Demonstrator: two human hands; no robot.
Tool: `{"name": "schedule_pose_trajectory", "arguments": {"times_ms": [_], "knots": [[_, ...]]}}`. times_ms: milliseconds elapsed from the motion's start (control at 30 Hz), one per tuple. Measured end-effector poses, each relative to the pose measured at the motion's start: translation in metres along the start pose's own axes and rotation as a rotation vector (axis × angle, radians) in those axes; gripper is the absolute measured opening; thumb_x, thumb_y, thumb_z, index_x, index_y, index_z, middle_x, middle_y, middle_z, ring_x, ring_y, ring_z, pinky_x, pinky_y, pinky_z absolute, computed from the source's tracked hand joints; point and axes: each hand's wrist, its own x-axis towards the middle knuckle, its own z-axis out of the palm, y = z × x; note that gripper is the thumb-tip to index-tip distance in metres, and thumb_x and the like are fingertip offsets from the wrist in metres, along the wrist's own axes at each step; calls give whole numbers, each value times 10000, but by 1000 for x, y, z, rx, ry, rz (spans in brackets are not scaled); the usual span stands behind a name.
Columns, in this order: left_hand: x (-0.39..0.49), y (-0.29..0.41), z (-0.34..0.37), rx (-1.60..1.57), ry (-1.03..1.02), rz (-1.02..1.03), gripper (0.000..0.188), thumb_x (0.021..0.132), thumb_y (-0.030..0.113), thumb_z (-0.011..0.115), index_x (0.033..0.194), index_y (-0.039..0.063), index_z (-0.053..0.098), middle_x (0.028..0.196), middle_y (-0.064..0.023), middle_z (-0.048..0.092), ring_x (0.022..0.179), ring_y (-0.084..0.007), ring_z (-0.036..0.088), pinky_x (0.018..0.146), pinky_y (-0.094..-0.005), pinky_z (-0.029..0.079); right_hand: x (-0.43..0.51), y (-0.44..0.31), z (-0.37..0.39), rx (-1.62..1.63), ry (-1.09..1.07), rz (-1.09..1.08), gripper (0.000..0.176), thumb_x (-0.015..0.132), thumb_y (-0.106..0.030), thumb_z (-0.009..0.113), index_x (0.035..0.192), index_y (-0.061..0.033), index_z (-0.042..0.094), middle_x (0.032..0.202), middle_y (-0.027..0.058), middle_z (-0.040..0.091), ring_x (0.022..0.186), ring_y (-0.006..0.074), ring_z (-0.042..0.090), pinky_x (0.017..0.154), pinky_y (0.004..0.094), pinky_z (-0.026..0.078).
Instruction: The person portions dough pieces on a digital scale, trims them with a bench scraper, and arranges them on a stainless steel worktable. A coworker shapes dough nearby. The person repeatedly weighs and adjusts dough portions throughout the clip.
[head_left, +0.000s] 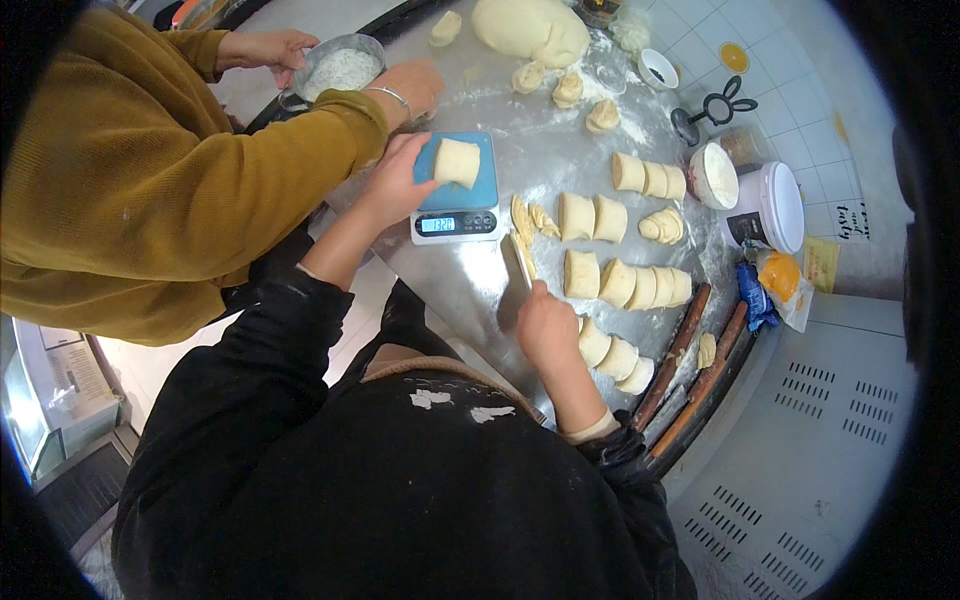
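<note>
My left hand (397, 180) is at the left edge of a digital kitchen scale (456, 232) with a blue top and a lit display. Its thumb and fingers are spread beside a cut dough piece (457, 163) on the scale, and I see no grip on it. Thin dough scraps (523, 214) lie just right of the scale. In my right hand (541, 324) is what looks like a dough scraper (521, 259), its pale upper edge touching the scraps. Rows of cut dough pieces (577, 274) stand to the right, some partly hidden by that hand.
A co-worker in a mustard sleeve (285, 180) leans in from the left, holding a metal bowl (341, 71). Beyond lies a large dough mass (532, 30). Rolling pins (675, 352), a flour bowl (712, 176) and a white tub (765, 208) line the right side of the metal table (465, 281).
</note>
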Motion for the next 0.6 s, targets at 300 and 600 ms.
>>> {"name": "schedule_pose_trajectory", "arguments": {"times_ms": [300,600], "knots": [[31,5,16,188,-198,114,826,653,64,767,1388,14,394,1400,-169,402,1317,-346,347,1096,-392,326,123,15,-24,-79,154,18,161,854,-78,476,956,4,570,798,241,667,772,393,667,717,488,529],[47,15,27,91,-268,144,574,639,63,780,1169,62,560,1129,-140,520,1133,-339,481,977,-401,418,65,21,-44,423,314,39,204,872,-141,532,955,44,555,732,272,624,704,453,615,654,504,491]]}}
